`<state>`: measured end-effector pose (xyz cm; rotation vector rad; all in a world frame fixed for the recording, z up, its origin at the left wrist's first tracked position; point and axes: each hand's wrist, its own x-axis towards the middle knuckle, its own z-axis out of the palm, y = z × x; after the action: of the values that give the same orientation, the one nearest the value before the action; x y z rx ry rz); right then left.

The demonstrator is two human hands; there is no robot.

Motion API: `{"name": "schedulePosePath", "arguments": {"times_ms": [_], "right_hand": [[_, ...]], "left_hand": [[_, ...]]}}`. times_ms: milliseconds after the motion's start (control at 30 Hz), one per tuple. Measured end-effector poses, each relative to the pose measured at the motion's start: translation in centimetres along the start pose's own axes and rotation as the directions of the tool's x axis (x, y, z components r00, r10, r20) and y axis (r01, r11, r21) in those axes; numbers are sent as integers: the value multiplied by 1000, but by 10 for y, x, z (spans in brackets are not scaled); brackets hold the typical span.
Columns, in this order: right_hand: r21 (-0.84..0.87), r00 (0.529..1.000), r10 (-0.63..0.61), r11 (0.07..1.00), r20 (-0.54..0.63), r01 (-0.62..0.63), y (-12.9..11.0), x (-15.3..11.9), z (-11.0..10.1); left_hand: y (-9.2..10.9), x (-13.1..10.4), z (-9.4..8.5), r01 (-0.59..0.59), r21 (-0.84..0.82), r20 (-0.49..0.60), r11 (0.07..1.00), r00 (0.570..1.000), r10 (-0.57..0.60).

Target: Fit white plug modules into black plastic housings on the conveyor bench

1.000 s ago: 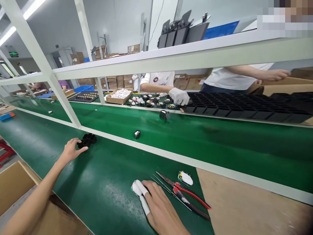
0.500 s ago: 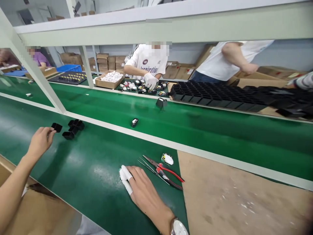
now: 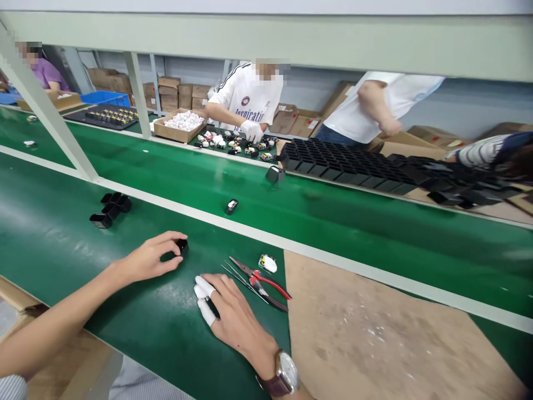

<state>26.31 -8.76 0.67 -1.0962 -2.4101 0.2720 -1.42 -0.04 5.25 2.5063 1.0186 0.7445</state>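
My left hand (image 3: 156, 255) pinches a small black plastic case (image 3: 183, 245) between thumb and fingers, just above the green bench. To its right, my right hand (image 3: 227, 305) rests low over the bench, white finger cots on its thumb and fingers. Those fingers are closed round a small circuit board, almost wholly hidden under them. Beyond the right hand lie red-and-black long-nose pliers (image 3: 262, 283), tweezers (image 3: 245, 283) beside them, and another circuit board with a white cover (image 3: 267, 263). Several black cases (image 3: 111, 209) stand grouped at the left.
A white rail (image 3: 200, 218) divides my bench from a green conveyor belt (image 3: 183, 180) carrying a filled black case (image 3: 232, 206). Brown cardboard (image 3: 358, 333) covers the bench at right. Across the belt, a gloved co-worker's hand (image 3: 252, 131) handles parts near rows of black cases (image 3: 333, 164).
My left hand has moved right, bringing the black case from beside the group towards my right hand. The right hand stays almost in place on the bench. The camera view has shifted slightly.
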Motion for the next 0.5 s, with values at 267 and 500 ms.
{"name": "schedulePosePath", "arguments": {"times_ms": [267,500], "right_hand": [[78,994,31,996,107,-39,10,-4,-19],[55,989,87,994,118,-94,15,-8,-22]], "left_hand": [[0,10,42,-51,-174,9,983,999,53],[-4,-7,50,127,-223,142,967,985,-96]]}}
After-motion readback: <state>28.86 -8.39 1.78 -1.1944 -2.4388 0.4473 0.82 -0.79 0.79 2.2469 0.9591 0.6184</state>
